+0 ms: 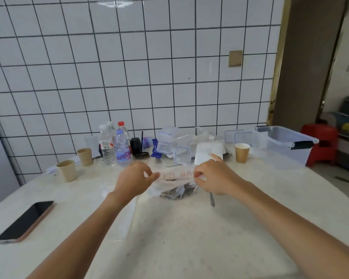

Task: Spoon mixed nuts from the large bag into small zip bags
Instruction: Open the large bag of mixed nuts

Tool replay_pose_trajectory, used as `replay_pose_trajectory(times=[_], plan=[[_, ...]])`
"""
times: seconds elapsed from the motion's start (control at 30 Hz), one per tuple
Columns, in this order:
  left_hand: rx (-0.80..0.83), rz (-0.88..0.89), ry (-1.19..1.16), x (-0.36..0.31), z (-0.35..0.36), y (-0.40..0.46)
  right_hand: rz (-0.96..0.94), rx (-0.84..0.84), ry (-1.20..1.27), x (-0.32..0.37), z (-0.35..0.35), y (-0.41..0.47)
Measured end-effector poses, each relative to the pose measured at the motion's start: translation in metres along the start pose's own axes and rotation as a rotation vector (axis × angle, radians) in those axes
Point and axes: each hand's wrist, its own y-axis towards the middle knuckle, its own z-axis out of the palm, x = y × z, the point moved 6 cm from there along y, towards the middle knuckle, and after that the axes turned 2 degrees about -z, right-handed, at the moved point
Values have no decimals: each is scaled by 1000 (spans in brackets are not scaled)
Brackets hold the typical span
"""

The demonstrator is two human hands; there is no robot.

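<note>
The scene is bright and evenly lit, with soft, diffuse light. A white glare patch sits on the glossy tiled wall [129, 57] at the top centre of the frame. Shadows on the pale worktop [189, 228] are faint and soft-edged. The wide-angle lens bends the tile lines outward toward the left and right edges. The hands at centre and the clutter behind them look slightly soft, and fine detail is smeared.

Both hands pinch the top of a clear bag [175, 179] of nuts, left hand [133, 180] and right hand [216, 178] at opposite ends. A spoon [212, 199] lies beside it on the table [189, 238].
</note>
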Motion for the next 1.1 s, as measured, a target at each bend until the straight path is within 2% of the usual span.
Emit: replay_pose_trajectory(times=[0.1,0.3,0.47,0.53,0.6,0.7,0.77,0.83,0.97,1.1], plan=[[91,-91,-20,9,8,-3,33,-35,33,0,4,-5],[136,-160,-21,20,24,-5,64,-196,110,-7,4,-5],[237,-270,117,38,26,0,94,-283,-106,-11,7,4],[273,-316,27,44,30,1,209,-204,-142,-20,13,8],[255,-365,-213,48,34,1,328,-121,-66,-29,21,10],[240,-542,-783,53,38,-4,504,-162,325,-46,30,6],[302,-652,-1227,45,42,-8,610,-245,736,-55,36,3],[297,-750,-1584,38,44,-8,704,-298,1172,-56,44,-1],[292,-838,-1936,26,45,-8,740,-288,1762,-48,57,1],[349,-818,-2097,14,40,-5,697,-285,2143,-36,63,3]])
